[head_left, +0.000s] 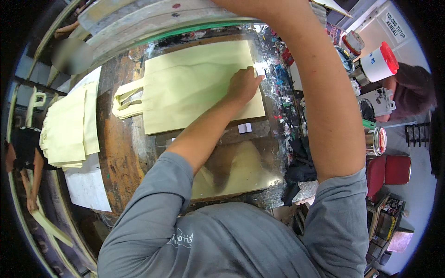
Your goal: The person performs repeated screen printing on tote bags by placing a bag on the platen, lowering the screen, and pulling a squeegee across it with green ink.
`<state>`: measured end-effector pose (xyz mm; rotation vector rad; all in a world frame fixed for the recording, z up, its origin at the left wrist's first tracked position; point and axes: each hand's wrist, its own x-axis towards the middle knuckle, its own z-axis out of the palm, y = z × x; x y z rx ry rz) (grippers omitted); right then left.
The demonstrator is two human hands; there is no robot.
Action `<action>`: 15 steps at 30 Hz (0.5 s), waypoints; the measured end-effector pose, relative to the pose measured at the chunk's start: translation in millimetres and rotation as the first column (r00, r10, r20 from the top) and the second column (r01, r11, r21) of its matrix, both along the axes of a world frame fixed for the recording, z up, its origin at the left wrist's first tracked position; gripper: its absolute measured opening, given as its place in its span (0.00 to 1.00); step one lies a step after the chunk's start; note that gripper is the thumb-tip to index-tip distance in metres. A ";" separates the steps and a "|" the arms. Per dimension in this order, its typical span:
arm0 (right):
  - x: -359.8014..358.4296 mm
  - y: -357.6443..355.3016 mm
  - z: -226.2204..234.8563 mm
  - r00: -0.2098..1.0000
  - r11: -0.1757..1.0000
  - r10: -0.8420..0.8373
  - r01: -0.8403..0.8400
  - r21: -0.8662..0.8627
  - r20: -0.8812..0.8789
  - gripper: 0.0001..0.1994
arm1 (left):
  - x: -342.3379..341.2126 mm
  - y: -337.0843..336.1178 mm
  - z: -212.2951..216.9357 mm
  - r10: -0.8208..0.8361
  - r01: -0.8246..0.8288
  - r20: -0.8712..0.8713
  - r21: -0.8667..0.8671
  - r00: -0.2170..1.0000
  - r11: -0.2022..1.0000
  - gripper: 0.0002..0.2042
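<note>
A pale yellow cloth tote bag (185, 88) lies flat on a paint-stained table, its two handles pointing left. My left hand (244, 86) rests on the bag's right end, fingers bent at its edge beside a small white tab (261, 72). A second white tab (244, 128) sits just below the bag on a glossy board. My right forearm (315, 69) reaches up across the right side and out past the top edge, so my right hand is hidden. Along the far side of the table runs a pale, blurred panel (176, 17) with a green edge.
More tote bags (65, 125) are stacked at the table's left on white sheets. A black cloth (300, 169) lies at the right edge. Tubs and cans, one red-lidded (378, 65), stand at right. At far left a person in black (28, 146) handles a pale strip.
</note>
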<state>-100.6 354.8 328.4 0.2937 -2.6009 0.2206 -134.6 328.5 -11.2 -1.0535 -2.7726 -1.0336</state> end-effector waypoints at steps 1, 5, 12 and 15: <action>-1.5 -1.7 -2.1 1.000 1.000 0.020 -0.020 -0.008 -0.014 0.33 | -5.4 -5.5 -10.8 -0.057 0.057 0.010 0.031 0.998 0.998 0.17; 0.2 -4.8 -1.9 0.999 1.000 -0.018 0.018 -0.007 0.034 0.34 | -50.1 -62.2 -0.6 -0.327 0.229 0.299 0.318 0.897 0.920 0.23; 15.9 -11.9 23.8 0.994 0.998 -0.044 0.047 -0.034 0.103 0.30 | -205.2 -173.3 50.7 -0.082 0.132 0.124 -0.477 0.989 0.869 0.62; 11.6 -13.0 26.6 0.982 0.994 -0.081 0.093 -0.064 0.169 0.29 | -213.3 -177.5 31.2 -0.106 0.145 0.101 -0.555 0.989 0.819 0.66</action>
